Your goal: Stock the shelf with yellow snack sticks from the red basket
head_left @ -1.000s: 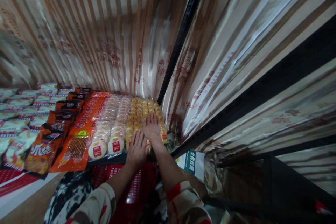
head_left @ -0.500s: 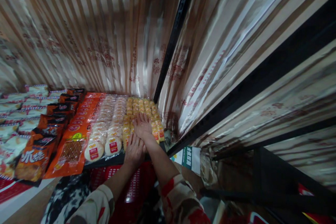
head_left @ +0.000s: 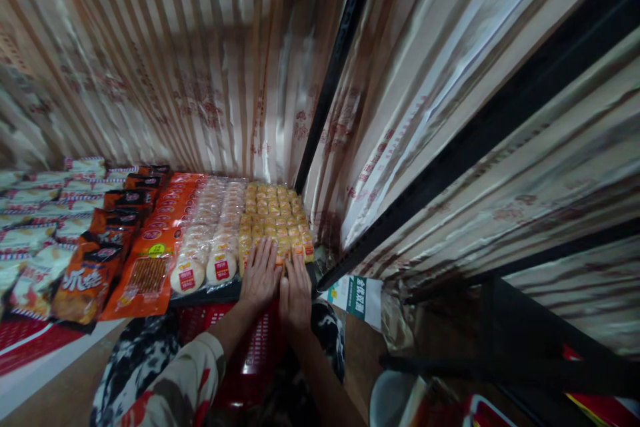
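Small yellow wrapped snack packs [head_left: 275,210] stand in tight rows at the right end of the shelf. My left hand [head_left: 261,275] lies against the front of these packs with its fingers stretched out. Beside it, my right hand [head_left: 296,293] touches the front edge of the same rows, fingers extended and holding nothing. Directly left of the yellow packs run two rows of round white crackers in clear wrap [head_left: 221,265]. An orange bag of brown sticks [head_left: 145,273] fronts the row beyond them.
Orange-and-black snack bags [head_left: 83,287] and white bags [head_left: 37,280] fill the left side. A red plastic basket [head_left: 257,347] sits below the shelf, between my legs. Black metal posts [head_left: 340,53] and striped wrapping sheets [head_left: 215,67] enclose the back and right.
My right hand has drawn back from the top of the yellow packs to their front edge. The hands, overlapping before, now lie side by side. The view has shifted slightly.
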`<state>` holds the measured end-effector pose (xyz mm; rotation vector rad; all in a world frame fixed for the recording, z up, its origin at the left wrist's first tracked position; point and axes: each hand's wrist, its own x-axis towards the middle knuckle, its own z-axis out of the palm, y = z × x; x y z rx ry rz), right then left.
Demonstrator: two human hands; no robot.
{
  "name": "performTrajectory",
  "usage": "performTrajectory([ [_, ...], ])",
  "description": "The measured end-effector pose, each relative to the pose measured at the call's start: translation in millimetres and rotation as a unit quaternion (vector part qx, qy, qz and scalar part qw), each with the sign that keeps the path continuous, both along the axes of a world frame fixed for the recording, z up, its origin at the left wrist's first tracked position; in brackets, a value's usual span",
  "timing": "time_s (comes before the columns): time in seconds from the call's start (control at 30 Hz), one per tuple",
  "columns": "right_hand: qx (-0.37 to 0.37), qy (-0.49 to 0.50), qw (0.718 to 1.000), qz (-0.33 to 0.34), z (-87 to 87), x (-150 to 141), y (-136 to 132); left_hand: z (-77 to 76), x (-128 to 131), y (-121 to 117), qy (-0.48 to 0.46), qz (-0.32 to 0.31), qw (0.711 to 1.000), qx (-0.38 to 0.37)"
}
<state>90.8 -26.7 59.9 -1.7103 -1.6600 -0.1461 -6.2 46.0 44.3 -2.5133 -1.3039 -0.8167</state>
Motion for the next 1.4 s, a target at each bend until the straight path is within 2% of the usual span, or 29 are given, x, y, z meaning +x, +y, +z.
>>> performTrajectory([
  [0.07, 0.029, -0.004, 1.000, -0.009, -19.9, 0.5, -25.8, 5.6, -0.3, -1.8, -0.001, 0.002, 1.000, -0.009],
  [0.13, 0.027, -0.020, 0.999, 0.010, -34.9, 0.2, -44.1, 10.4, -0.9, -3.5, -0.003, 0.000, 1.000, -0.012],
  [0.3, 0.014, -0.021, 1.000, 0.013, -48.3, 0.3, -59.2, 9.0, -9.7, -17.9, -0.010, -0.025, 1.000, 0.008],
  [0.47, 0.023, -0.005, 0.999, 0.032, -47.5, -2.6, -52.8, -11.6, -29.2, -55.2, -0.011, -0.027, 0.999, 0.031],
  [0.6, -0.017, 0.007, 1.000, 0.023, -41.1, -11.5, -41.8, -22.9, -38.8, -74.0, 0.005, -0.024, 0.999, 0.022],
  [0.73, -0.062, 0.005, 0.998, 0.005, -36.0, -15.5, -31.1, -24.5, -38.5, -71.0, -0.003, -0.025, 0.999, 0.022],
  [0.9, -0.059, -0.006, 0.998, 0.015, -35.5, -14.4, -25.5, -21.4, -35.3, -63.9, -0.012, -0.033, 0.998, 0.044],
  [1.1, -0.074, -0.014, 0.997, 0.012, -33.4, -15.4, -23.9, -16.7, -33.2, -66.3, -0.009, -0.033, 0.998, 0.044],
  [1.23, -0.067, -0.002, 0.998, 0.009, -31.1, -13.8, -27.9, -16.4, -34.1, -66.0, -0.009, -0.036, 0.999, 0.030],
  [1.4, -0.062, 0.016, 0.998, 0.016, -31.2, -17.5, -44.4, -23.9, -40.0, -72.4, 0.005, -0.055, 0.998, 0.006],
])
